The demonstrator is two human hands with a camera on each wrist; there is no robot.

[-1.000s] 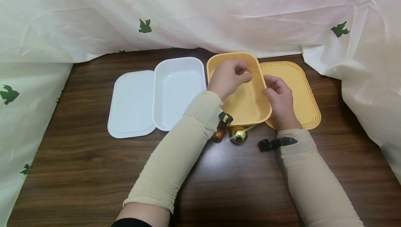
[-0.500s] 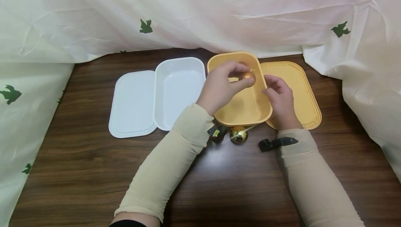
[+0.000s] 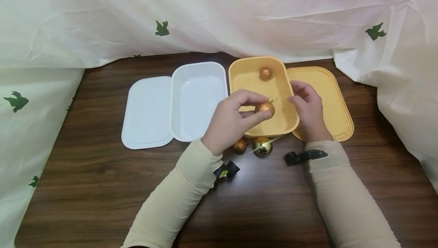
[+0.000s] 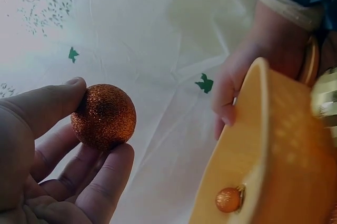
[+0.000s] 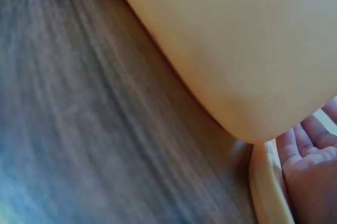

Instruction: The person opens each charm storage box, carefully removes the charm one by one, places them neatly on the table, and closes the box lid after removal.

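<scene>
My left hand (image 3: 232,118) pinches an orange glitter bauble (image 3: 264,108) between thumb and fingers, over the front part of the yellow box (image 3: 275,124). A gold loop of thread sticks out from the bauble's cap toward the right. In the left wrist view the same glitter bauble (image 4: 103,116) stands clear of the palm. At the box's right wall, my right hand (image 3: 309,111) grips the rim, its thumb over the edge. A smaller-looking orange bauble (image 3: 265,73) lies at the back inside the box.
In front of the box lie another orange bauble (image 3: 240,146) and a shiny gold one (image 3: 262,147). A white box (image 3: 198,99) stands to the left, beside a white lid (image 3: 147,113). The yellow lid (image 3: 330,103) lies at the right. A white curtain (image 3: 212,16) hangs behind.
My left hand has drawn back toward me and slightly left with the pinched bauble, uncovering the bauble at the back of the yellow box. The right hand stays at the rim.
</scene>
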